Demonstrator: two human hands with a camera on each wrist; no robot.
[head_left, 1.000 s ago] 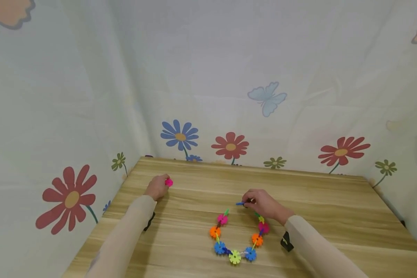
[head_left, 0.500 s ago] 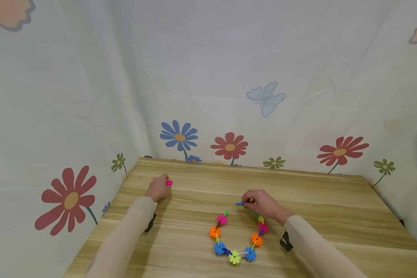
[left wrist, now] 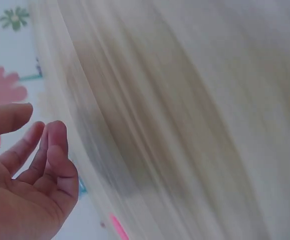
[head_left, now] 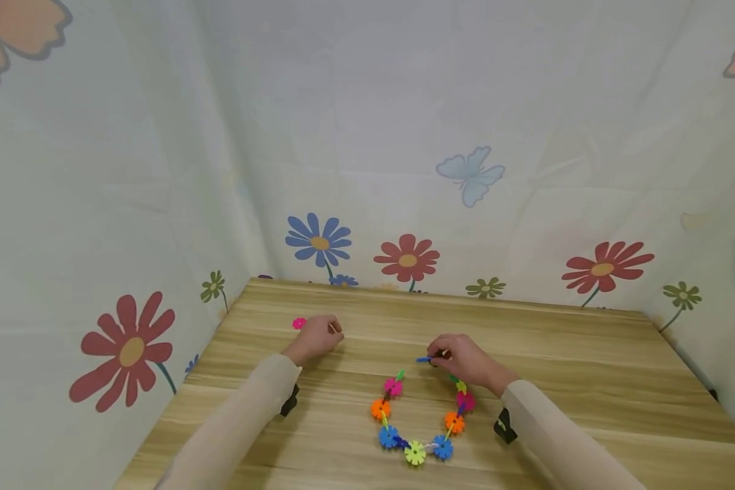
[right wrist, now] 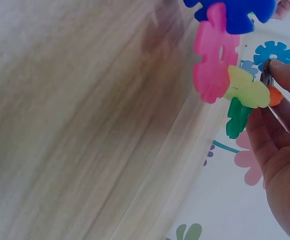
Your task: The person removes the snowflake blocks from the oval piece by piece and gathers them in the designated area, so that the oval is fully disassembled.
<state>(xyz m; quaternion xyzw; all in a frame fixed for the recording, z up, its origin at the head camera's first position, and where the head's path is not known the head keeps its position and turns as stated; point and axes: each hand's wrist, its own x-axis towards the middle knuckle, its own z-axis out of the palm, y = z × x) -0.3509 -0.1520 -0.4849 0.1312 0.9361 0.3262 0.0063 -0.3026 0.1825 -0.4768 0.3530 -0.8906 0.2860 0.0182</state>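
My left hand [head_left: 314, 338] is over the left part of the table, with nothing in it. Its fingers curve loosely, the thumb [left wrist: 15, 116] apart from them in the left wrist view. Just behind it lies a pink snowflake building disc [head_left: 299, 323]. At the middle, my right hand [head_left: 463, 356] pinches a dark disc [right wrist: 267, 75] between thumb and fingers, a blue disc [right wrist: 274, 54] joined to it. An orange piece [right wrist: 276, 96] shows by those fingers. A curved chain of interlocked coloured discs [head_left: 415, 452] lies in front, its right end close beside the right hand.
The wooden tabletop [head_left: 563, 354] ends at a white curtain [head_left: 367, 170] printed with flowers and butterflies, along the back and left. The chain forms a U that gapes towards the back, with a green disc [head_left: 400, 375] at its left end.
My left hand has let go of the pink disc and moved to the right, leaving it on the table. The right hand keeps its hold and stays in place.
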